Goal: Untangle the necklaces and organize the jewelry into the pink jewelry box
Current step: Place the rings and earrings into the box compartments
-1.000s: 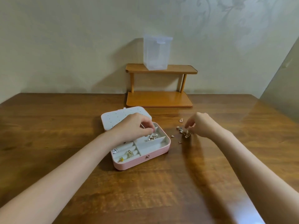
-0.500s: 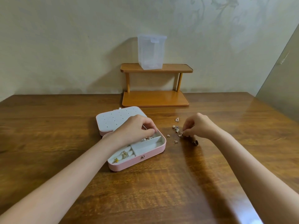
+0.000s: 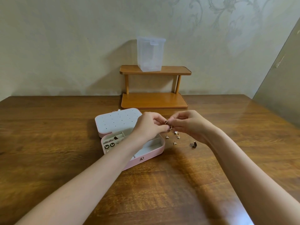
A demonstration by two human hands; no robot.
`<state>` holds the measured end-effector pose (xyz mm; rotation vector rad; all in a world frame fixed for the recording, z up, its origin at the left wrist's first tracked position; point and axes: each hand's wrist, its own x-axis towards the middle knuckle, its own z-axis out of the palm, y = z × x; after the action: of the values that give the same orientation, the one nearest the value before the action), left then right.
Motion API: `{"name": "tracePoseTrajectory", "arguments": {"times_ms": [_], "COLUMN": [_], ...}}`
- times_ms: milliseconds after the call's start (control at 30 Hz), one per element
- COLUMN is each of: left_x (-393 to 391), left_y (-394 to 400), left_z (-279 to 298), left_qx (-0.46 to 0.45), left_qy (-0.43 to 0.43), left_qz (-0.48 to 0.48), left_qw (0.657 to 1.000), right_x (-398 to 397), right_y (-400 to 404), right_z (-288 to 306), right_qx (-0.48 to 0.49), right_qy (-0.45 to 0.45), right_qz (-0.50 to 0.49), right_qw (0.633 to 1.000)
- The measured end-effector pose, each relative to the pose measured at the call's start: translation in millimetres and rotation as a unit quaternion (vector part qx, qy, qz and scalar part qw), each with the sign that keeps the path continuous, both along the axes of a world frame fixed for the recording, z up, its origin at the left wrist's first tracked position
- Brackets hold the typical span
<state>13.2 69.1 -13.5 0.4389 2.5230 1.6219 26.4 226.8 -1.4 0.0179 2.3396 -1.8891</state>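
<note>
The pink jewelry box [image 3: 154, 152] lies open on the wooden table, its white dotted lid [image 3: 116, 121] folded back to the far left. Inside, two black round earrings [image 3: 109, 145] and a few small pieces sit in the left compartments. My left hand [image 3: 150, 125] and my right hand [image 3: 189, 125] meet just above the box's right edge, both pinching a small dark earring [image 3: 167, 124] between their fingertips. Several loose earrings [image 3: 176, 135] lie on the table right of the box, with a dark piece [image 3: 194, 144] nearest my right wrist.
A two-tier wooden shelf [image 3: 154, 101] stands against the wall behind the box, with a clear plastic container [image 3: 150, 53] on its top board. The table [image 3: 48, 143] runs wide to both sides. A grey panel [image 3: 282, 88] leans at the far right.
My left hand has left the box's compartment and moved right; my right hand has lifted off the table. Both now meet in the air holding one small earring.
</note>
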Motion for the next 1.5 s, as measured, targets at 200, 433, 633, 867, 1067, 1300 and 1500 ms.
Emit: {"name": "tracePoseTrajectory", "arguments": {"times_ms": [200, 433, 633, 867, 1067, 1300, 1500], "left_x": [-3.2, -3.8, -10.6, -15.7, -11.7, 2.0, 14.8], "left_y": [-5.3, -5.4, 1.0, 23.7, 4.8, -61.4, -117.5], "left_z": [-3.3, -2.3, -6.7, -6.7, 2.8, 20.4, 16.7], "left_qx": [0.215, 0.278, 0.115, -0.177, -0.162, 0.036, 0.051], "left_qy": [-0.174, -0.212, -0.108, 0.084, 0.110, -0.035, -0.048], "left_qz": [0.009, 0.010, 0.016, -0.018, -0.055, -0.026, 0.055], "left_qw": [0.961, 0.937, 0.987, 0.980, 0.979, 0.998, 0.996], "right_x": [2.3, 2.2, 0.7, 1.9, 3.9, 5.0, 0.1], "right_y": [6.2, 6.5, 19.6, 27.4, 15.2, -41.2, -100.4], "right_z": [1.8, 8.7, 4.2, -4.2, -0.5, 11.4, 6.3], "right_qx": [-0.019, 0.067, 0.118, 0.099, 0.061, 0.026, 0.088], "right_qy": [0.009, 0.078, 0.073, 0.026, 0.037, 0.086, 0.139], "right_qz": [0.045, 0.063, 0.009, -0.024, 0.016, 0.105, 0.157], "right_qw": [0.999, 0.993, 0.990, 0.994, 0.997, 0.990, 0.974]}}
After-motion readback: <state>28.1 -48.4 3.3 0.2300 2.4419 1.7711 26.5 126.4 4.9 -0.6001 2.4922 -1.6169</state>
